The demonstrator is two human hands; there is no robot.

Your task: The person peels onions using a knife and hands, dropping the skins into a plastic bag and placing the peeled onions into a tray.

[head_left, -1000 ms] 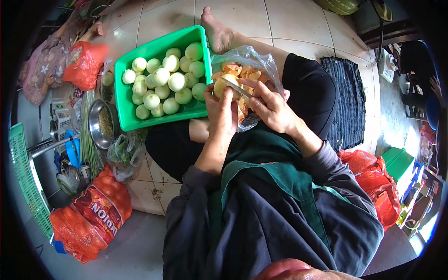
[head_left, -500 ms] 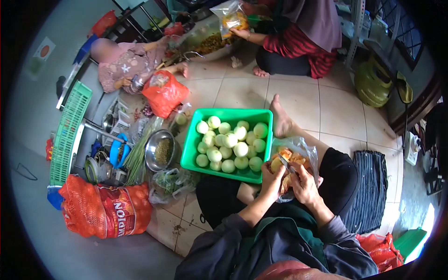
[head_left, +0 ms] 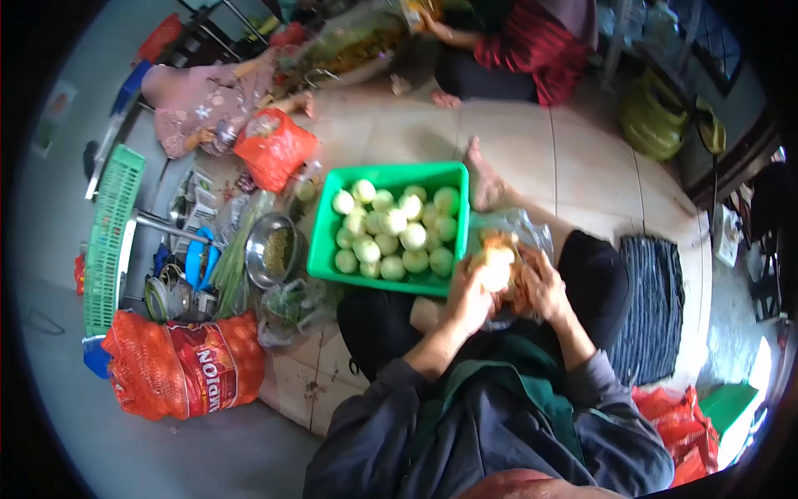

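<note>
Onion (head_left: pixel 497 270) is sitting clamped in left hand (head_left: pixel 470 296), glare hiding how bare; right hand (head_left: pixel 544 287) is curling beside skins (head_left: pixel 520 285) at 3 o'clock, grip blurring, cannot tell. Bag (head_left: pixel 532 229) is lying beneath. Tub (head_left: pixel 378 284), 10 o'clock, is holding many peeled onions (head_left: pixel 413 236); sack (head_left: pixel 150 366), 8–9 o'clock, seemingly holding plenty unpeeled.

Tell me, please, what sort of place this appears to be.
It is probably a kitchen or small food-preparation room: there is a green tub of what look like peeled onions, a metal bowl and what seems a gas cylinder.
</note>
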